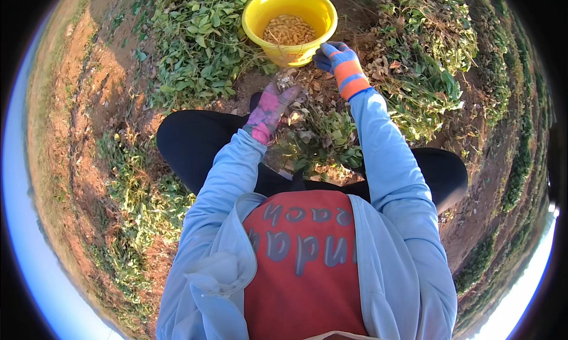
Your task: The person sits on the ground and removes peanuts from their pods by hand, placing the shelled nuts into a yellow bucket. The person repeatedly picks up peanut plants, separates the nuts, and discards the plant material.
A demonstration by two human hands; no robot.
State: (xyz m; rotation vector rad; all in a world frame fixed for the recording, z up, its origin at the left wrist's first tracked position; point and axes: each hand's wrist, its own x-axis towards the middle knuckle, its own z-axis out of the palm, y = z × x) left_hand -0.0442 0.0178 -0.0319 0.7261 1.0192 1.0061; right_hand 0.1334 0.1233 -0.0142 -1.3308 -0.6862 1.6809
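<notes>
A pink floral glove covers my left hand (269, 111), low over the ground in front of my crossed legs. Its fingertips are at a pale, tangled clump of roots (285, 80); whether they grip it is unclear. Just right of that hand lies an uprooted peanut plant (330, 133), its leaves towards my lap. My right hand (339, 65), in a blue and orange striped knit glove, is beside the lower right of a yellow plastic bucket (290, 56). Its fingers are bent, and their inner side is hidden. Unshelled peanuts (290, 29) cover the bucket's bottom.
A leafy heap of peanut plants (195, 47) lies left of the bucket. Another heap (421, 60), with pods showing among its stems, is at the right. More plants (142, 193) lie beside my left knee. Green crop rows (517, 171) run along the far right over bare soil.
</notes>
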